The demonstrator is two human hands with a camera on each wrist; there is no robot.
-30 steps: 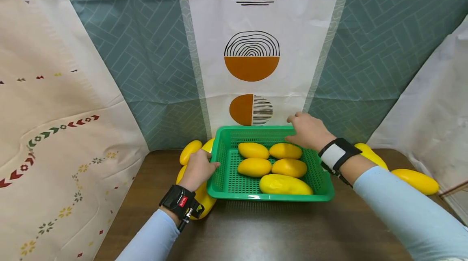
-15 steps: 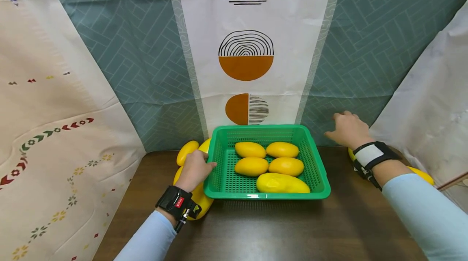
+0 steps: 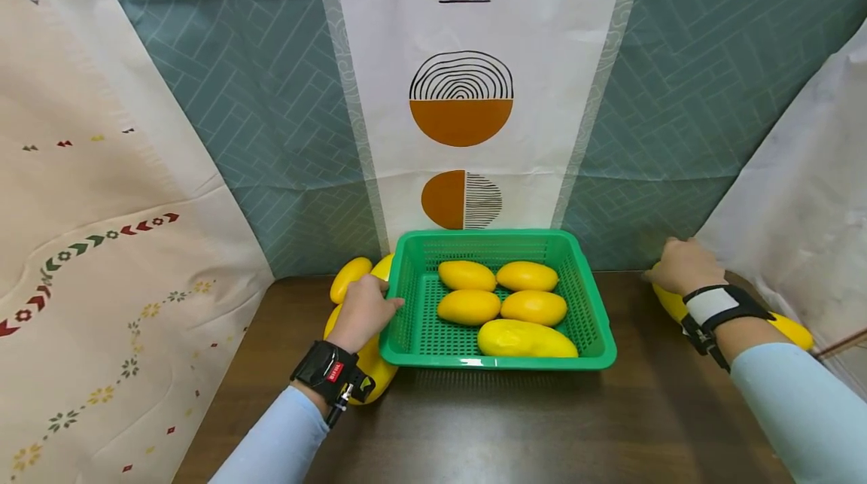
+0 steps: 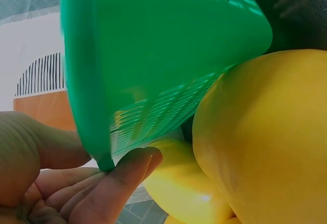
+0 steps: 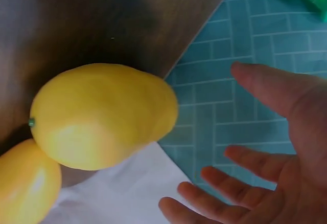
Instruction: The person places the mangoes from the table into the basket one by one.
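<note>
A green plastic basket point(image 3: 433, 361) stands on the table, with several yellow mangoes point(image 3: 469, 306) inside, the frontmost longer than the others. My left hand point(image 3: 366, 312) pinches its left rim between thumb and fingers, as the left wrist view shows with the basket wall point(image 4: 163, 40) rising beside the fingers point(image 4: 117, 183). Far to the right, my right hand point(image 3: 687, 267) is over a large yellow mango point(image 3: 669, 305), partly hiding it. In the right wrist view that mango point(image 5: 104, 116) lies just off the fingertips of the spread right hand point(image 5: 276, 162).
Several more mangoes point(image 3: 379, 371) lie left of the basket, close against its wall. Another mango point(image 3: 794, 330) sits at the right edge of the brown table point(image 3: 501, 431). Patterned cloth point(image 3: 677, 130) hangs behind the table and along both sides.
My right hand has moved right, from above the basket's right side out to the mango at the far right, and lowered. The left hand stays on the rim.
</note>
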